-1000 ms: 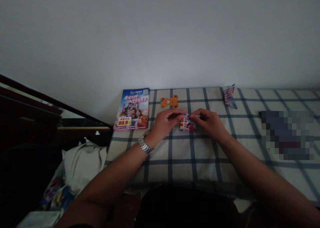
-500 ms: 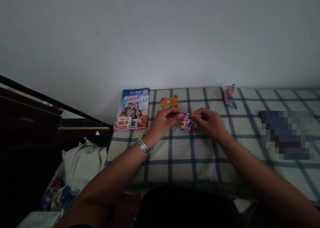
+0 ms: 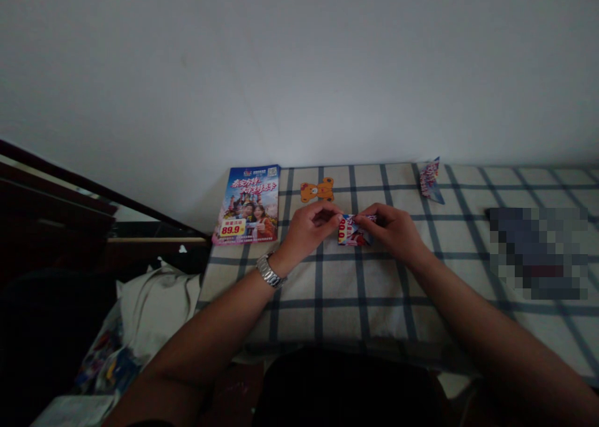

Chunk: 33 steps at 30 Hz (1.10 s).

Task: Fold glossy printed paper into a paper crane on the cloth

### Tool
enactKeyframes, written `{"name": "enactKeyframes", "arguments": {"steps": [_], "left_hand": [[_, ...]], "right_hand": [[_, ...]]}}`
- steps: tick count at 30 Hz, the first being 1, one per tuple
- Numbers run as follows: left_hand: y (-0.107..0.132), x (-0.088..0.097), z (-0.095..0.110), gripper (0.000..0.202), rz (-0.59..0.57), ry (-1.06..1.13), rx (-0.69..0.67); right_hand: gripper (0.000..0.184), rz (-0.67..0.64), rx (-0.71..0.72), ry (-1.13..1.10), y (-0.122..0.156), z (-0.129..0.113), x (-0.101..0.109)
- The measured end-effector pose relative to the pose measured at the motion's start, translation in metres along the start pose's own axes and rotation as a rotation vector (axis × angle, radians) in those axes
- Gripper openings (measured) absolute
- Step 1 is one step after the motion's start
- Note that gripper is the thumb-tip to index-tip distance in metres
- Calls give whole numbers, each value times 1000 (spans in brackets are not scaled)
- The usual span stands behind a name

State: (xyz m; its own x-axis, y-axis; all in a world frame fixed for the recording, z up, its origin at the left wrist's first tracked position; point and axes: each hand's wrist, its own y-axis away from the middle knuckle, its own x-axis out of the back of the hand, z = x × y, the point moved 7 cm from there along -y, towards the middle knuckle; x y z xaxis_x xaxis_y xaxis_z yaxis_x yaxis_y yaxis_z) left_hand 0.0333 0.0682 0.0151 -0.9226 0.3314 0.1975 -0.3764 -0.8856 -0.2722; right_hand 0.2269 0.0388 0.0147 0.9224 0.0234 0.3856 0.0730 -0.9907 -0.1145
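A small folded piece of colourful printed paper (image 3: 352,231) lies between my two hands on the checked cloth (image 3: 355,289). My left hand (image 3: 309,227), with a metal watch on its wrist, pinches the paper's left edge. My right hand (image 3: 392,231) pinches its top right edge with curled fingers. Both hands rest low over the cloth near the wall.
A colourful flyer (image 3: 247,203) lies at the cloth's left corner, with an orange bear cut-out (image 3: 317,190) beside it. A folded paper shape (image 3: 429,180) stands at the back right. A blurred dark patch (image 3: 538,252) lies to the right. A pale bag (image 3: 156,305) sits below left.
The folded paper has shifted slightly between my fingers. Both hands stay in nearly the same place.
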Motion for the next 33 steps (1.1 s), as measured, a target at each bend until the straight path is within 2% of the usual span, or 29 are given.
{"name": "enactKeyframes", "arguments": {"steps": [8,15,26,33], "left_hand": [[2,-8,7,15,-100,-83,-11],[1,-2,3,19,-51,-89,-7],[1,-1,1,17,-36,-35,8],[0,-1,0,17,-48,-20,-12]], "right_hand": [[31,-57,6,95,1,-1,-4],[37,-15,-49,-54,0,4,-1],[41,-42,-24,-55,-1,7,1],[44,-57,30,22,0,2,4]]}}
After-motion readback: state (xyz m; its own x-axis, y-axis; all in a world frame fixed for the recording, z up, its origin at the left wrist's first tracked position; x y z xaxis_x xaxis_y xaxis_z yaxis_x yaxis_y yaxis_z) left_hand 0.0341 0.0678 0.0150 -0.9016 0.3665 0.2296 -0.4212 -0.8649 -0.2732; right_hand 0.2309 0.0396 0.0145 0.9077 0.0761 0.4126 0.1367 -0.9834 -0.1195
